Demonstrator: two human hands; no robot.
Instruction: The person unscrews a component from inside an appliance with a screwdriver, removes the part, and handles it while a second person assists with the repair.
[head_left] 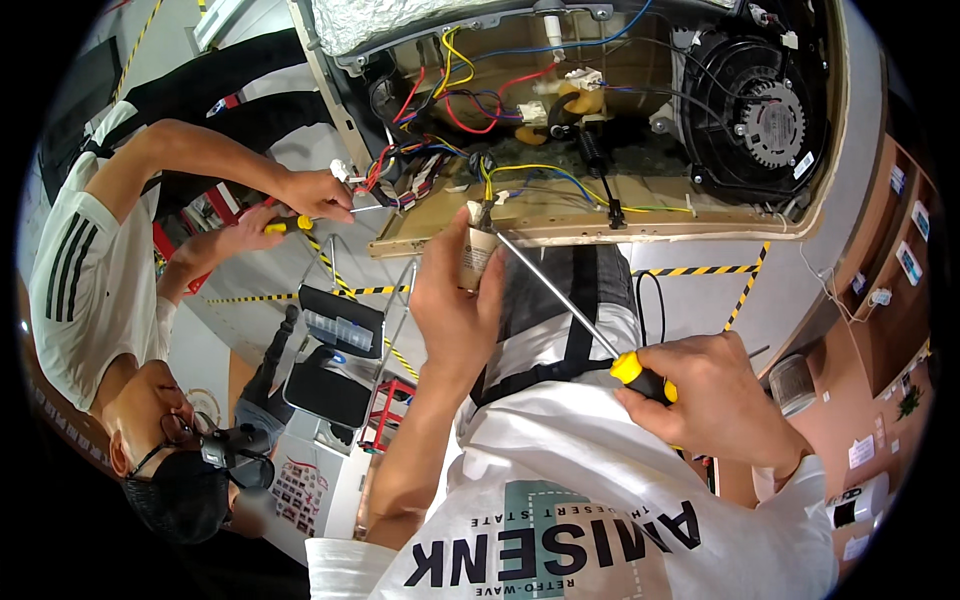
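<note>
Upright between the fingers and thumb of my left hand (445, 300) is a white cylindrical capacitor (477, 260), with wires joined at its top. My right hand (705, 390) is wrapped around the yellow and black handle of a screwdriver (560, 291). Its long shaft slants up and left, and the tip lies close to the capacitor's top; whether they touch I cannot tell. Yellow and blue wires (545, 170) run from there into an opened appliance housing (650, 212) just beyond my hands.
Inside the housing sit a black round fan motor (772, 132), white connectors (532, 113) and loose wiring. At left a co-worker (85, 255) holds a yellow-handled screwdriver (290, 225) at a wire bundle (420, 180). A black open case (340, 320) stands below. Striped tape (700, 270) marks the floor.
</note>
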